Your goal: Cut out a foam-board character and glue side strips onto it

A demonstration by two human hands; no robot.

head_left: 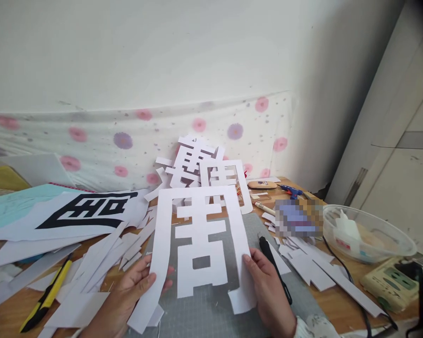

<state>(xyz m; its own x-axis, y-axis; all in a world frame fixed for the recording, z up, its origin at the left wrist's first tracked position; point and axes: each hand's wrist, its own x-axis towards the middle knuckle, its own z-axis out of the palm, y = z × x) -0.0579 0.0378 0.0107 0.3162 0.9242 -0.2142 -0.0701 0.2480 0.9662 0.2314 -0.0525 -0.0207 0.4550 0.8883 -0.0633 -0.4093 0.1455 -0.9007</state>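
Note:
A white cut-out Chinese character (201, 251) is held up by its two outer legs over a grey cutting mat (246, 324). My left hand (136, 286) pinches the left leg, thumb in front and fingertips showing behind. On the right leg, my right hand (270, 286) grips with its thumb on the face; its other fingers are mostly hidden. A black craft knife (275, 270) lies on the mat beside my right hand. Behind the held piece, a similar white cut-out (246, 188) and a pile of other cut-out characters (192, 157) lean towards the wall.
Left are a printed character sheet (91, 211), a yellow-black utility knife (47, 295) and paper strips (102, 263). Right are white offcuts (312, 267), a clear plastic bowl (391, 234) with a white bottle, a blue glue gun (292, 191), a power strip (391, 284) and cables.

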